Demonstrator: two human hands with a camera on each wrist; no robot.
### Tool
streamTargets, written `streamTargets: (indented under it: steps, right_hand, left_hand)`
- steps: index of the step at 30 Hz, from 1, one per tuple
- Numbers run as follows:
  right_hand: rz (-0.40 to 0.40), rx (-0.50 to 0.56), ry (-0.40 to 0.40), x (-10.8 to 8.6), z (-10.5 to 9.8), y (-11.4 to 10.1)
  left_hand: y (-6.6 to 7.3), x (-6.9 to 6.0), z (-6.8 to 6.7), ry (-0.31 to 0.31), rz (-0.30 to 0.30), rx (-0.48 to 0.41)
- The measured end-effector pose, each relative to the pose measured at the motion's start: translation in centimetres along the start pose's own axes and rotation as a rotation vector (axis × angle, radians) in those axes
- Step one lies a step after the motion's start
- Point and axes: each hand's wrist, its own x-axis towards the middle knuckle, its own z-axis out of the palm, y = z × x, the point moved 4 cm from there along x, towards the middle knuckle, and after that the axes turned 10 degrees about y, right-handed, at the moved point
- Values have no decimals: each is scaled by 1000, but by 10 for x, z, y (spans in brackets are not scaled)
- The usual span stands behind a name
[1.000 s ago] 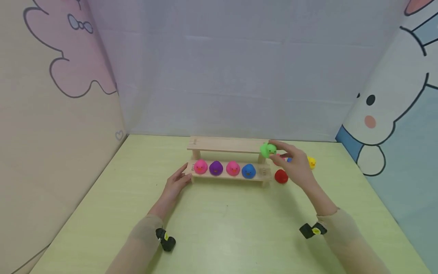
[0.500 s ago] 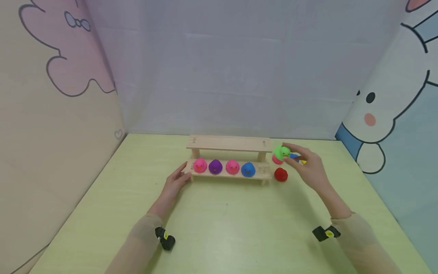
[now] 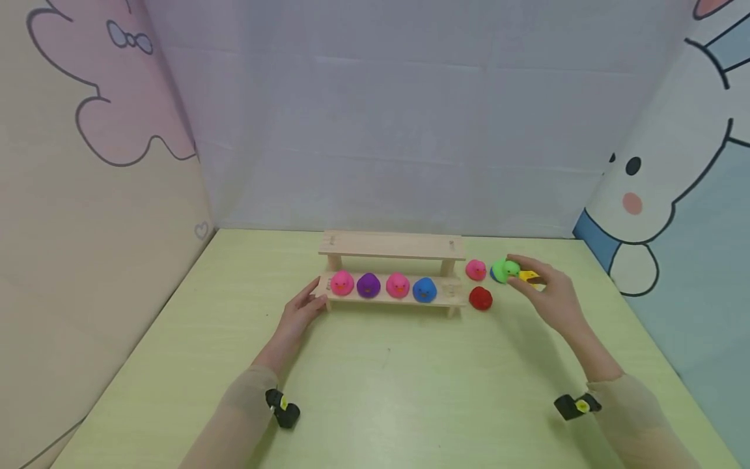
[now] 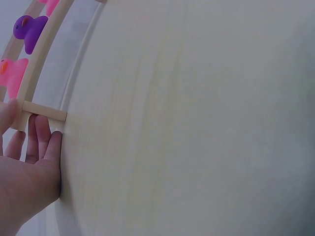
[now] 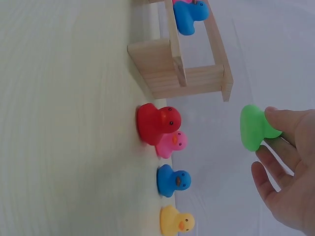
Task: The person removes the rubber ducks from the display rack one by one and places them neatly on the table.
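My right hand pinches a green rubber duck between thumb and fingers, held above the table at the right. My left hand grips the left end of a two-tier wooden rack, its thumb by the lower board in the left wrist view. Along that lower board sit a pink duck, a purple duck, another pink duck and a blue duck. The upper board bears nothing.
Right of the rack, a red duck and a pink duck stand on the pale table. A blue duck and a yellow duck stand farther right. Cloth backdrop rises behind the table.
My right hand has moved to the right and slightly down with the green duck, away from the rack's upper board. The left hand has stayed at the rack's left end.
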Motion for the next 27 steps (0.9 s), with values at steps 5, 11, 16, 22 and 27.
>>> streamTargets:
  steps: [5, 11, 16, 22, 27]
  right_hand:
    - [7, -38, -3, -3, -1, 13]
    - [57, -91, -35, -6, -1, 28]
    - [77, -101, -60, -8, 3, 37]
    - [69, -97, -96, -7, 8, 51]
    - [83, -76, -158, -7, 13, 57]
  left_hand:
    - [0, 2, 0, 2, -1, 11]
    - [0, 2, 1, 8, 2, 29]
    - [-1, 3, 1, 11, 4, 40]
    - [-1, 4, 1, 19, -2, 29]
    - [-2, 4, 0, 20, -10, 38]
